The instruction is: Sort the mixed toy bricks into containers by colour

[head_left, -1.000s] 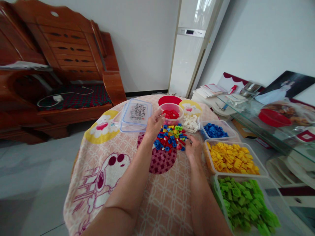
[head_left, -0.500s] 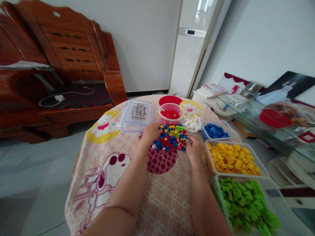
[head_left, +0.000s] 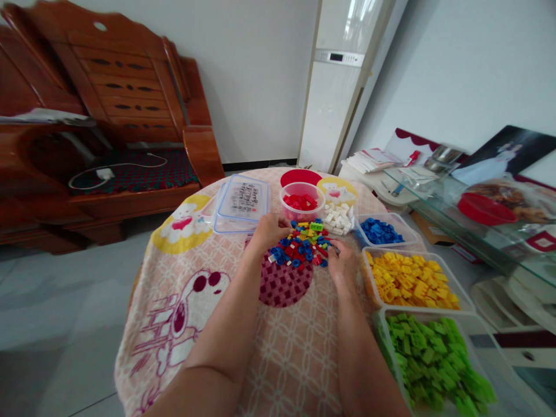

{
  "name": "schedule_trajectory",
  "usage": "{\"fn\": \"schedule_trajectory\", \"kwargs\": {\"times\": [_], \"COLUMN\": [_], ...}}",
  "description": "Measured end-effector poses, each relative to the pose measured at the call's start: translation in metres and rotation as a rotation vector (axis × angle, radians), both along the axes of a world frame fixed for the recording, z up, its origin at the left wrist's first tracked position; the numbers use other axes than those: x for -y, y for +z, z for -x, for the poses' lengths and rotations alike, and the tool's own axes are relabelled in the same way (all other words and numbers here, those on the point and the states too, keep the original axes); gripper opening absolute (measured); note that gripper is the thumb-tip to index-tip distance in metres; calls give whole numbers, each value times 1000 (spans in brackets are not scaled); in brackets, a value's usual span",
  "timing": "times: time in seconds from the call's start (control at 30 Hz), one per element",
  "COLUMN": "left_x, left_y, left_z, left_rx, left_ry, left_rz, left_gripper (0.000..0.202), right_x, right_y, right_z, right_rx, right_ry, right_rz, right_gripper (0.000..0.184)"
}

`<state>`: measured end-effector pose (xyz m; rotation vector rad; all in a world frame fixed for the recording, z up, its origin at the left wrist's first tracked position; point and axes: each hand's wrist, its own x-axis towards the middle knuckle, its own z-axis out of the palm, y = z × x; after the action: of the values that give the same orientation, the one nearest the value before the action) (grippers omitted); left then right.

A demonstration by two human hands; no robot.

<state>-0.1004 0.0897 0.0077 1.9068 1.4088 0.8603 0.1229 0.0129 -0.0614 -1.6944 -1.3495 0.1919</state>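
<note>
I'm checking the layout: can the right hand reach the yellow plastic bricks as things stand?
Probably yes: the yellow plastic bricks lie in an uncovered, translucent rectangular plastic tub close beside the right hand, with only the tub's wall to cross.

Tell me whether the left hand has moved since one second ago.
Yes: judged against the round tub of red bricks, the left hand has drawn back toward the person, to the left edge of the mixed brick pile.
</note>
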Motion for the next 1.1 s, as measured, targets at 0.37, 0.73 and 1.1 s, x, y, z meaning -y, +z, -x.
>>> {"fn": "schedule_trajectory", "kwargs": {"times": [0.37,0.73,1.1], "left_x": [1,0,12], "left_y": [3,3,19], "left_z": [-20,-18,-1], "left_rx": [879,785,-293], "left_ry": [152,83,-156], "left_rz": [175,114,-22], "left_gripper": [18,33,20], "right_x": [-1,0,0], "right_y": [3,0,4], "right_z": [0,1,2], "right_rx": [-20,-10,-4], "right_ry": [15,-1,15], "right_rz": [3,-31,0], "right_gripper": [27,26,27]}}
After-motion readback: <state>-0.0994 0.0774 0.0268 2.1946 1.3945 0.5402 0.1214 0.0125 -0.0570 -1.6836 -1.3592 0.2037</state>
